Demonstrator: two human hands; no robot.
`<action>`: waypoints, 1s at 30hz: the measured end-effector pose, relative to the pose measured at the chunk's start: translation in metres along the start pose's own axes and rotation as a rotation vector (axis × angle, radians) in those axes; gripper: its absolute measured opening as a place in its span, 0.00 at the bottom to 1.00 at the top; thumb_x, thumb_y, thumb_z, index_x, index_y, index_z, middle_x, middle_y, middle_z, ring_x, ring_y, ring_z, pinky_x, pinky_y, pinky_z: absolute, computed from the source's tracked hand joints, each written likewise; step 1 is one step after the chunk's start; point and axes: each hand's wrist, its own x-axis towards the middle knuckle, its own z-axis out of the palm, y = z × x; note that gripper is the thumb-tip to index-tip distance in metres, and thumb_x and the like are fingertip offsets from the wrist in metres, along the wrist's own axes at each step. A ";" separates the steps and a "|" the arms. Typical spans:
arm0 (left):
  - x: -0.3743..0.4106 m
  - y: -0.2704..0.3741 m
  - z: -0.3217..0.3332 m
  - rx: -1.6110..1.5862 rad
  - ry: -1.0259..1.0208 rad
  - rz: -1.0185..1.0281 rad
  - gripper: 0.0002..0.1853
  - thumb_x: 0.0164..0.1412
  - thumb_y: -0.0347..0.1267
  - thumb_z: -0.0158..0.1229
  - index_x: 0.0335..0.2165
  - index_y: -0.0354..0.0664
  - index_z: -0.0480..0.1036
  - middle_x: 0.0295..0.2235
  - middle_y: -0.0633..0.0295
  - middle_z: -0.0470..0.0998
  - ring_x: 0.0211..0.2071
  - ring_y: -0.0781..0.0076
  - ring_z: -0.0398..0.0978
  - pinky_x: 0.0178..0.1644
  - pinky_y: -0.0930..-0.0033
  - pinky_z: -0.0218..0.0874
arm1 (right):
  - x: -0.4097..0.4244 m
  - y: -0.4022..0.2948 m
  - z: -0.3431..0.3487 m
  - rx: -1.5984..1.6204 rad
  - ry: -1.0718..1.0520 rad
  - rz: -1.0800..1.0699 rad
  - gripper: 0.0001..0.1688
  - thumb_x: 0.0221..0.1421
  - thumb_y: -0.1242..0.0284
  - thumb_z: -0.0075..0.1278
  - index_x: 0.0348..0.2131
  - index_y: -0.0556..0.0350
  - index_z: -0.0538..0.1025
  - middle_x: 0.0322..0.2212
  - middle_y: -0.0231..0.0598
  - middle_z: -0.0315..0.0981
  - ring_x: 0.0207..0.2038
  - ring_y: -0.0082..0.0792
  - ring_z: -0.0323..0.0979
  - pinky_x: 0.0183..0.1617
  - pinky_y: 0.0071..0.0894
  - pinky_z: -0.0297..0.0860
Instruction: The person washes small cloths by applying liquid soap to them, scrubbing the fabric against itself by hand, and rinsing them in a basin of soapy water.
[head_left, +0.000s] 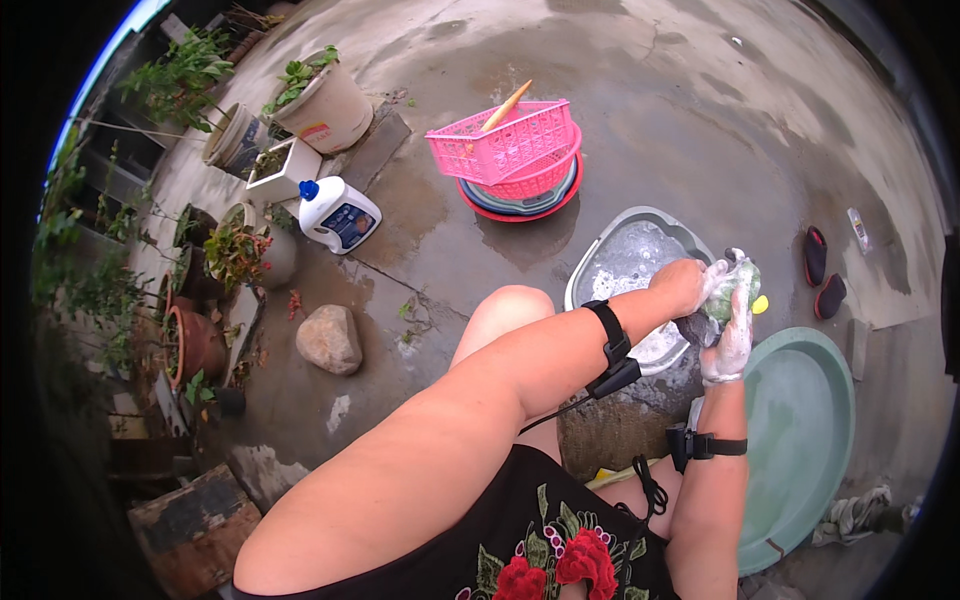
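Note:
My left hand and my right hand, both with white suds on them, grip a soapy green and dark item, perhaps a shoe; the fingers cover much of it. A small bright yellow piece shows at its right side. The item is held over the right rim of a grey plastic basin with foamy water. Below and to the right of my right hand lies a wide, shallow green basin.
Stacked basins under a pink basket stand ahead. A white detergent jug, a large stone and potted plants are at left. Two dark shoes lie at right, with a grey cloth below the green basin.

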 end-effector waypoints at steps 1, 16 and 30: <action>0.000 0.006 0.001 0.000 -0.125 0.019 0.30 0.62 0.55 0.46 0.46 0.40 0.73 0.35 0.44 0.79 0.42 0.44 0.75 0.47 0.53 0.63 | 0.002 -0.006 -0.005 0.047 0.003 0.033 0.23 0.66 0.65 0.43 0.57 0.51 0.66 0.51 0.34 0.69 0.52 0.32 0.69 0.55 0.39 0.68; -0.040 0.018 0.019 0.386 -0.166 0.525 0.14 0.48 0.34 0.57 0.36 0.44 0.76 0.26 0.48 0.78 0.30 0.45 0.77 0.41 0.54 0.67 | 0.021 -0.001 -0.061 0.074 0.179 0.159 0.14 0.62 0.65 0.48 0.44 0.51 0.71 0.33 0.36 0.75 0.35 0.31 0.73 0.44 0.31 0.71; -0.030 -0.008 0.050 0.291 0.198 0.373 0.16 0.57 0.46 0.50 0.28 0.49 0.77 0.25 0.52 0.79 0.30 0.47 0.78 0.35 0.51 0.68 | 0.028 0.040 -0.065 0.052 -0.212 0.167 0.16 0.67 0.60 0.35 0.40 0.49 0.70 0.39 0.37 0.71 0.40 0.32 0.70 0.45 0.34 0.68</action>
